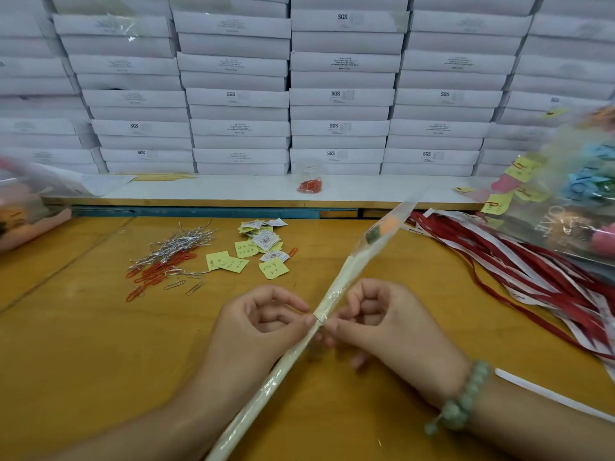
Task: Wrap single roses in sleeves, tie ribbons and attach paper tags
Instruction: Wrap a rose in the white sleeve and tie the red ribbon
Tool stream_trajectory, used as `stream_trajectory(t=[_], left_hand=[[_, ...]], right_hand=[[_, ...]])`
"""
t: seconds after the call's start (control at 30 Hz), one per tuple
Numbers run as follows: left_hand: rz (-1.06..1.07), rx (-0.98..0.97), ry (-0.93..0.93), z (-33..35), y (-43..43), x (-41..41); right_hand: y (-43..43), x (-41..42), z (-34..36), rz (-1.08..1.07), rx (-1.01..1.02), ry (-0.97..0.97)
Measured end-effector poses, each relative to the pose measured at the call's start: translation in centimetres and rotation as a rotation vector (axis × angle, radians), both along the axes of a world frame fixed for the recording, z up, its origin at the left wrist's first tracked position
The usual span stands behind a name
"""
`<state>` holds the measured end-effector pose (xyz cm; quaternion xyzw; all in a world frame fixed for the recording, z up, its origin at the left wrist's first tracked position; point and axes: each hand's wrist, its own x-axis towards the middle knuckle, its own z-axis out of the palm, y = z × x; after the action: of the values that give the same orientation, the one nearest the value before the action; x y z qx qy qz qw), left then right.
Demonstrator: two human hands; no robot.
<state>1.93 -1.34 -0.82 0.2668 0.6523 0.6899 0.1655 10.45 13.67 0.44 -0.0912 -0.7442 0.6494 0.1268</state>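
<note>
Rose (336,287) in clear sleeve (404,211), slanted across surface (100,344), bloom at far end, stem end near. Left hand (263,324) curled, thumb and forefinger pinching rose right at silver tie (318,320); right hand (382,324) curled too, fingertips pinching tie from opposite side. Likely the cinching step: closing sleeve round stem by twisting tie. No ribbon or tag on rose yet, so both left to do. Next, probably: finish the twist, pin stem with one hand, reach with the other to ribbons (539,277) right of rose near its bloom end, then to tags (248,252) left of rose, beyond left hand. Calls for a firm hold on slippery film and for drawing one ribbon free of a tangled heap. Also left of rose: spare ties (181,242) and loose clips (153,272), heaped together. Containers: jar (309,168) well beyond rose on white ledge (233,188), with red clips (309,186) at its bottom and nothing seen above them; clear bag (565,234) right of bloom, packed with finished roses (585,188), blue and pink heads, yellow slips (523,168) clipped on; second bag (23,194) far left of rose, blurred, pinkish and orange shapes inside, not identifiable. Boxes (339,94) stacked behind rose, shut, contents unseen.
</note>
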Motion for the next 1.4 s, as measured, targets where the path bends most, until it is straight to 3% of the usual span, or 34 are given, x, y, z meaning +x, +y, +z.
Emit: stream_trajectory(t=[0.13, 0.3, 0.37, 0.53, 0.83, 0.97, 1.2, 1.4], left_hand=[[0.037, 0.018, 0.136, 0.0, -0.1, 0.1], [0.029, 0.025, 0.310, 0.0, -0.3, 0.6], [0.016, 0.040, 0.303, 0.0, -0.3, 0.8], [0.000, 0.015, 0.259, -0.2, -0.1, 0.6], [-0.123, -0.098, 0.310, -0.6, -0.3, 0.9], [-0.182, -0.096, 0.161, -0.5, -0.2, 0.7], [-0.596, -0.255, 0.053, -0.5, -0.5, -0.7], [-0.739, -0.236, -0.041, -0.1, -0.5, -1.7]], right_hand=[[0.0, -0.2, 0.3, 0.046, -0.419, -0.200], [0.4, -0.5, 0.3, 0.164, -0.734, -0.317], [0.4, -0.6, 0.3, 0.184, -0.714, -0.322], [0.9, -1.0, 0.5, 0.121, -0.425, -0.187], [1.6, -1.5, -0.5, 0.094, -0.388, -0.084], [2.0, -1.6, -0.8, 0.166, -0.408, -0.039], [3.5, -2.1, -0.9, 0.171, -0.353, 0.002], [3.9, -2.3, -1.0, 0.148, -0.373, 0.010]])
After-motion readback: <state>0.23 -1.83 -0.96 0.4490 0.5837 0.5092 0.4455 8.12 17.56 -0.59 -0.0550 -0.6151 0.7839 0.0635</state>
